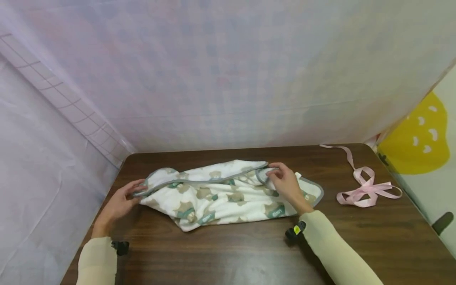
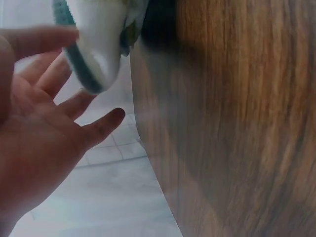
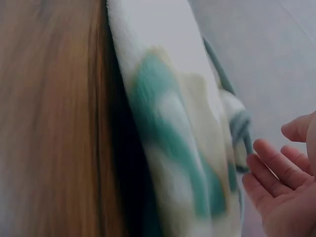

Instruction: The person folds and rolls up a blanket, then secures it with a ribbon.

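A white blanket [image 1: 228, 198] with brown bears, green patches and grey trim lies folded and rumpled across the table. At its left end, my left hand [image 1: 122, 200] has the trimmed corner between thumb and fingers. In the left wrist view that hand [image 2: 47, 108] shows the blanket edge [image 2: 91, 49] behind the thumb, with the other fingers spread beyond it. Over the right part of the blanket is my right hand [image 1: 286, 184], close to a turned-back trimmed corner. The right wrist view has this hand [image 3: 284, 182] loosely bent beside the blanket [image 3: 182, 138], nothing between thumb and fingers.
A pink ribbon [image 1: 368, 192] lies in loose loops on the right side of the brown wooden table [image 1: 228, 253]. Pale patterned sheeting [image 1: 228, 79] hangs behind the table, and white sheeting [image 1: 39, 170] covers the left side. A yellow shape [image 1: 418, 138] is on the right wall.
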{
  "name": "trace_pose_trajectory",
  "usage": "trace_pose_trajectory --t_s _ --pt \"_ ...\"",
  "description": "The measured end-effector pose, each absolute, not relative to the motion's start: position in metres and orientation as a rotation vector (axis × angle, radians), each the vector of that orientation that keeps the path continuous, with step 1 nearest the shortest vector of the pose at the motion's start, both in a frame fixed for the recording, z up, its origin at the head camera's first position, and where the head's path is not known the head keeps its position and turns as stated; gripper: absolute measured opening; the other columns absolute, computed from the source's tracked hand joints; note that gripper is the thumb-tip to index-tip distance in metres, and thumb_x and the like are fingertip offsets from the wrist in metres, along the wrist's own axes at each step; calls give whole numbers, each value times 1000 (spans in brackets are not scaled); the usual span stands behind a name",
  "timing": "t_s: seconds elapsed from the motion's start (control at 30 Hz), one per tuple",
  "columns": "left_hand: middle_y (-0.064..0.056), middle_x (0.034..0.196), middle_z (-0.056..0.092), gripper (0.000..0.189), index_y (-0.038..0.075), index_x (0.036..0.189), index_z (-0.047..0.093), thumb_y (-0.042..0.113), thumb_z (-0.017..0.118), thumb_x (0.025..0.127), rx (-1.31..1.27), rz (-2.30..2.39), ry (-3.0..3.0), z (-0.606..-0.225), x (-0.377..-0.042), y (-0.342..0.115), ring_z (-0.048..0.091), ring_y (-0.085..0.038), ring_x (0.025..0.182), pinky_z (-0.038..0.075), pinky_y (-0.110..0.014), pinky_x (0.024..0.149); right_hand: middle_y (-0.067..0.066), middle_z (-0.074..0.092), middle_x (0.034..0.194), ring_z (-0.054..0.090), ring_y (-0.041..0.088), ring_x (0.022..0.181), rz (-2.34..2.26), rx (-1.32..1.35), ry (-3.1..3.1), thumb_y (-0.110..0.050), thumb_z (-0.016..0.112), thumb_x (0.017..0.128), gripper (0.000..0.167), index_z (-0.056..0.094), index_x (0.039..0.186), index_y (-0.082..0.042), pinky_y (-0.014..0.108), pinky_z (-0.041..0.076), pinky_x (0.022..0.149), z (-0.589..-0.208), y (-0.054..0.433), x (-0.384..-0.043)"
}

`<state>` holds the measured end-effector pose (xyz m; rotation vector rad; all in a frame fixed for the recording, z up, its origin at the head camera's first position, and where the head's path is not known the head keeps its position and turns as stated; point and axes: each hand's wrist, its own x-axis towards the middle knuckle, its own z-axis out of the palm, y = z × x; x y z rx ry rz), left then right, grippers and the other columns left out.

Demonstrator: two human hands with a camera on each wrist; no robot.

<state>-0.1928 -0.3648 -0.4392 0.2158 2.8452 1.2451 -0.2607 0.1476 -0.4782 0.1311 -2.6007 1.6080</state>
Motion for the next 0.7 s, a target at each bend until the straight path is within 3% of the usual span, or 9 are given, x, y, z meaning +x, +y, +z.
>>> trace_pose_trajectory --t_s 0.2,0.27,0.43,0.7 --pt "-20 106 70 54 -4 138 51 -2 68 87 261 1112 2880 -441 -193 -364 62 -31 107 46 -29 83 13 73 105 67 28 101 1562 192 -2672 -19 63 97 36 55 129 -5 44 50 89 -484 122 -270" --pt "-17 100 71 52 -4 135 53 -1 70 86 278 1102 2897 -442 -193 -365 64 -23 98 46 -26 81 13 73 103 67 28 98 1579 176 -2668 -19 65 96 37 55 129 -5 44 50 88 -487 117 -273" --pt "-14 94 70 48 -2 134 54 3 70 90 255 1115 2922 -439 -193 -367 60 -10 83 44 -22 71 12 73 99 67 25 94 1635 106 -2620 -16 67 94 37 56 129 -7 37 50 85 -494 111 -280" --pt "-15 85 68 45 0 135 53 2 67 92 270 1280 3016 -431 -196 -368 58 -6 67 46 -22 58 15 71 106 64 15 85 1787 -34 -2450 -8 61 95 39 55 134 -9 19 48 68 -487 126 -288"
